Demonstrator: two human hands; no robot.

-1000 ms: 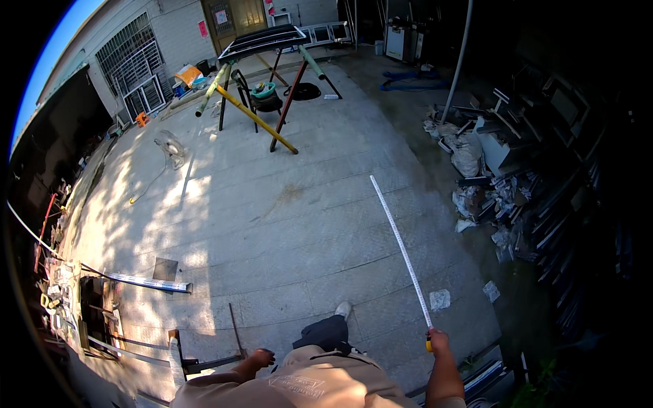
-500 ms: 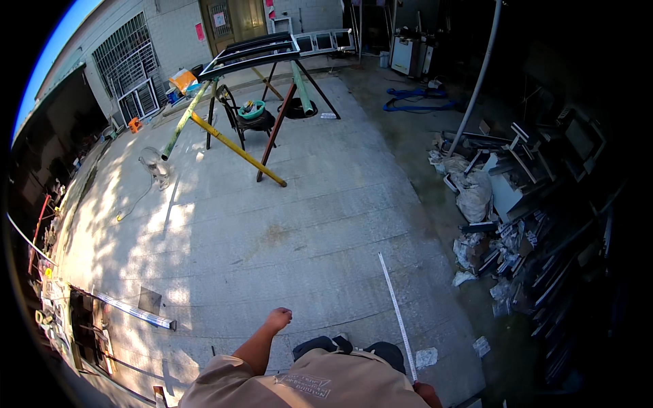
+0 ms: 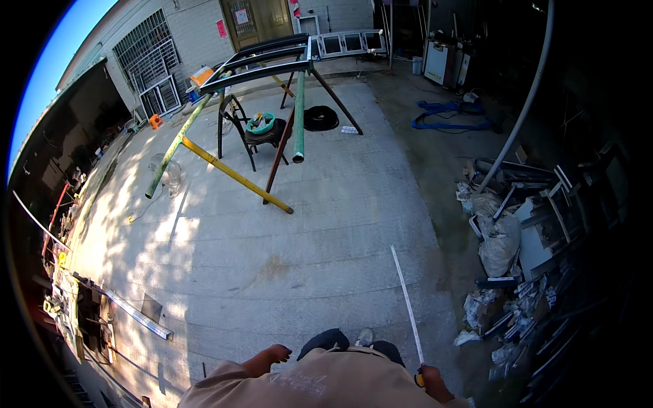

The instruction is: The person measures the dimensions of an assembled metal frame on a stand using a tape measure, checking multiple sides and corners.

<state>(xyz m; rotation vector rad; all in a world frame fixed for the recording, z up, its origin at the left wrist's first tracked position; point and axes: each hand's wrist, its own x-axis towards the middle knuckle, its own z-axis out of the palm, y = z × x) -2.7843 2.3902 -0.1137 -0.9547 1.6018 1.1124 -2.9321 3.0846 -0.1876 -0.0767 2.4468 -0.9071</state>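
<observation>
Yellow-cased tape measure with a narrow white blade (image 3: 407, 306) is at the near right, its case clamped in the bare right hand (image 3: 434, 382), the blade stretching forward over the grey concrete floor (image 3: 326, 231). Left of the beige shirt (image 3: 292, 384), the bare left hand (image 3: 277, 353) has curled fingers; whether they grip anything, I cannot tell. Far off stands a black rectangular metal frame (image 3: 260, 76).

Left hand (image 3: 279, 353) back near the shirt (image 3: 292, 384), trestle stand (image 3: 235, 173) closer than a second ago, tape blade (image 3: 408, 306) perhaps shorter.
</observation>
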